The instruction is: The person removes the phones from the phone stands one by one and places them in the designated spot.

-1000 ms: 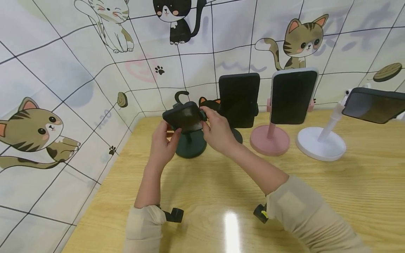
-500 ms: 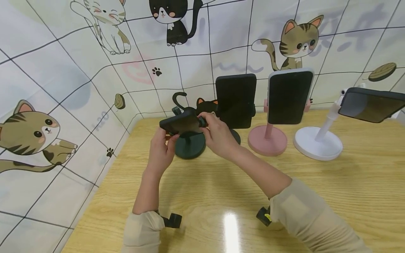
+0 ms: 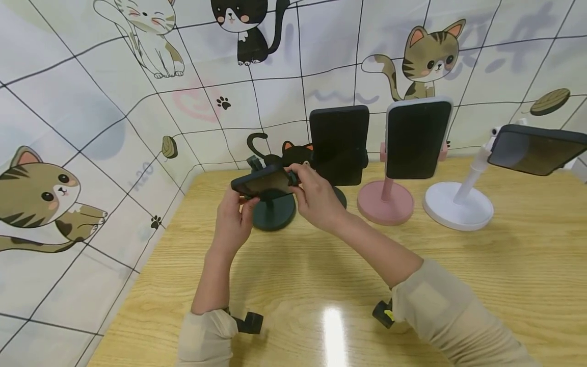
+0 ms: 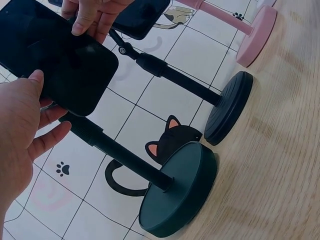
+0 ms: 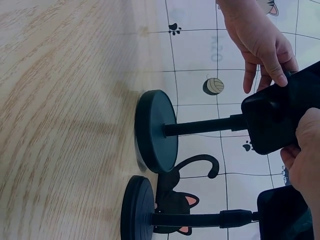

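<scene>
A black phone [image 3: 263, 183] sits sideways and tilted at the top of a dark green phone stand [image 3: 274, 215]. My left hand [image 3: 233, 219] holds its left end, thumb on the screen side in the left wrist view. At the other end, my right hand [image 3: 318, 198] pinches the phone, near a dark green clamp part [image 3: 292, 178]. The green stand's upright post [image 4: 132, 160] and round base [image 4: 182, 192] show in the left wrist view, the base flat on the table. The joint behind the phone is mostly hidden.
Right of the hands stand a black stand [image 4: 230, 107] with a black phone [image 3: 339, 145], a pink stand [image 3: 385, 203] with a white-edged phone [image 3: 418, 138], and a white stand [image 3: 458, 206] with a sideways phone [image 3: 536, 150]. A cat-print wall covering [image 3: 257, 107] rises behind the wooden table [image 3: 293, 285].
The phone in my hands has tipped, so its screen looks narrower, and it sits slightly lower. Both hands keep their hold. The head view has shifted a little.
</scene>
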Demonstrator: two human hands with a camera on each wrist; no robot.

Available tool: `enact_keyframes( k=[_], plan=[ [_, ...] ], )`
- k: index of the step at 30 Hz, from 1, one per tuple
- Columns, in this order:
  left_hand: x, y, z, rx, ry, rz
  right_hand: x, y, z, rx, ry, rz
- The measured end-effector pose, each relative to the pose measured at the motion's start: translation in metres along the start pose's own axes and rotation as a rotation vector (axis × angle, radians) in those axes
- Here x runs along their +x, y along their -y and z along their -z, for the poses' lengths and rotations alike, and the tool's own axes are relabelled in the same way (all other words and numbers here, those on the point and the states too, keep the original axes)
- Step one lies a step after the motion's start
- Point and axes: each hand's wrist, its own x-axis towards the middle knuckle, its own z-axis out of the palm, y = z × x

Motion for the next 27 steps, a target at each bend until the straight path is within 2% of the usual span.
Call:
enact_keyframes(
  k=[7, 13, 16, 20, 27],
  plan=[
    [-0.003, -0.006, 0.005, -0.039, 0.007, -0.031, -0.004, 0.004, 0.005, 0.002, -0.015, 0.041],
    [-0.004, -0.018, 0.014, -0.074, 0.009, -0.079, -0.010, 0.013, 0.015, 0.030, -0.073, 0.119],
    [-0.003, -0.027, 0.018, -0.090, 0.031, -0.095, -0.014, 0.019, 0.022, 0.035, -0.107, 0.139],
    [0.000, -0.040, 0.021, -0.102, 0.059, -0.120, -0.022, 0.027, 0.033, 0.035, -0.137, 0.136],
    [0.004, -0.058, 0.018, -0.094, 0.110, -0.210, -0.040, 0.033, 0.051, 0.053, -0.173, 0.104]
  ],
)
